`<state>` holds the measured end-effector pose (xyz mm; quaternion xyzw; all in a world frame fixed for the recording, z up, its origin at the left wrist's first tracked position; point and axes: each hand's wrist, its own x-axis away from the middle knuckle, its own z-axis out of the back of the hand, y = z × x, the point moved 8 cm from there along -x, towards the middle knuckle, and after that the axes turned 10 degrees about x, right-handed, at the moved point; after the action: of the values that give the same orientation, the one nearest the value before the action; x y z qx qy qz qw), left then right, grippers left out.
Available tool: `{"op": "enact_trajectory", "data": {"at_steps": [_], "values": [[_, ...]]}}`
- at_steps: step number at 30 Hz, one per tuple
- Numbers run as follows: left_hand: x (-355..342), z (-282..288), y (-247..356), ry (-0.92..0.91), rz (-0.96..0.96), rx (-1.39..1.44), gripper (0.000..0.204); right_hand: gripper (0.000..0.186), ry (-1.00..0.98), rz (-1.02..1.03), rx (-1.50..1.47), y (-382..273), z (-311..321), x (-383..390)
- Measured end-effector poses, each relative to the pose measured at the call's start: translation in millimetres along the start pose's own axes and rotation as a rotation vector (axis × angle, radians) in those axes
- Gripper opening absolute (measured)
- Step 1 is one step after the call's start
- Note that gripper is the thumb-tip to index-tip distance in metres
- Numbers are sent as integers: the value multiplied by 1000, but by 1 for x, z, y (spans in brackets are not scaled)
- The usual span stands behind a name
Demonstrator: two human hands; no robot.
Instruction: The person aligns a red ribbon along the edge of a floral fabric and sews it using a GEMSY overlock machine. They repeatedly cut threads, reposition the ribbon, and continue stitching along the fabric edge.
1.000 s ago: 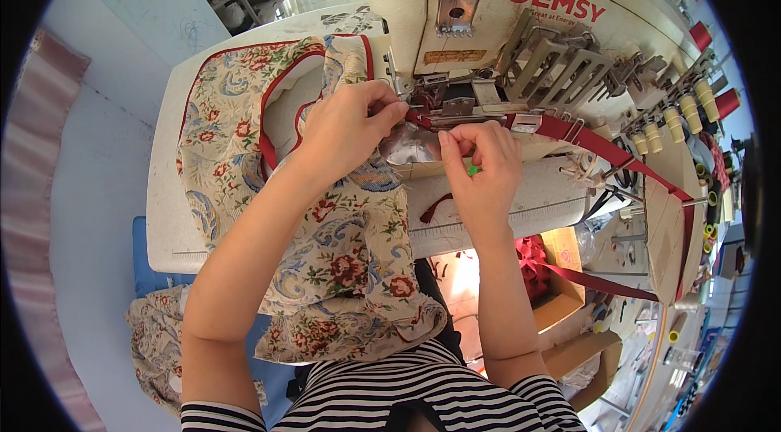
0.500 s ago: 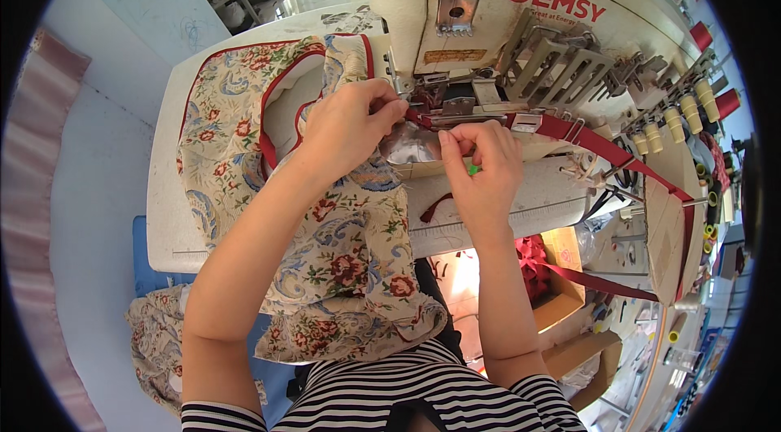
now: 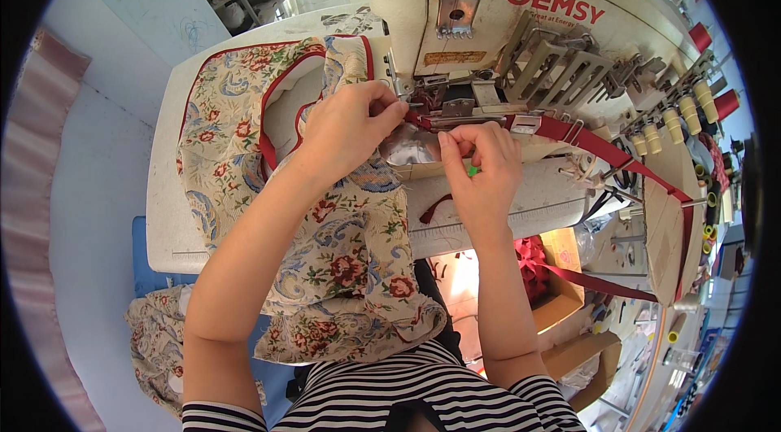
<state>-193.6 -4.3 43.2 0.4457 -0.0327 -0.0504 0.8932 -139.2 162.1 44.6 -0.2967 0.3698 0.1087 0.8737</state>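
Observation:
A cream floral fabric piece [image 3: 342, 261] edged with red binding lies over the white sewing table [image 3: 171, 229] and hangs toward my lap. My left hand [image 3: 350, 135] pinches the fabric's edge right at the presser foot [image 3: 443, 102] of the cream sewing machine [image 3: 488, 17]. My right hand [image 3: 484, 168] is curled beside it, fingertips at the red binding tape [image 3: 602, 151], with a small green object showing between the fingers. The tape feeds in from the right through a metal folder.
Thread cones [image 3: 691, 106] in cream and red stand on the right. A cardboard box [image 3: 561, 285] with red tape scraps sits under the table. More floral fabric [image 3: 154, 334] is piled low at the left. A pink cloth [image 3: 32, 188] hangs along the left rim.
Both hands stay at the presser foot; the right hand's fingers have curled slightly tighter. Fabric and tape hardly moved.

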Motion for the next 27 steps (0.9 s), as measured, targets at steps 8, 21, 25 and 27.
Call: {"op": "enact_trajectory", "data": {"at_steps": [8, 21, 25, 27], "values": [[11, 2, -2, 64, -100, 167, 21, 14, -30, -2, -24, -2, 4, 0], [75, -1, 6, 61, -189, 622, 12, 23, -552, -533, -877, -19, -17, 23], [100, 6, 10, 110, -284, 670, 11, 15, -590, -518, -875, -29, 8, 49], [111, -2, 24, 52, -387, 589, 25, 14, -553, -445, -927, -35, 21, 60]]}}
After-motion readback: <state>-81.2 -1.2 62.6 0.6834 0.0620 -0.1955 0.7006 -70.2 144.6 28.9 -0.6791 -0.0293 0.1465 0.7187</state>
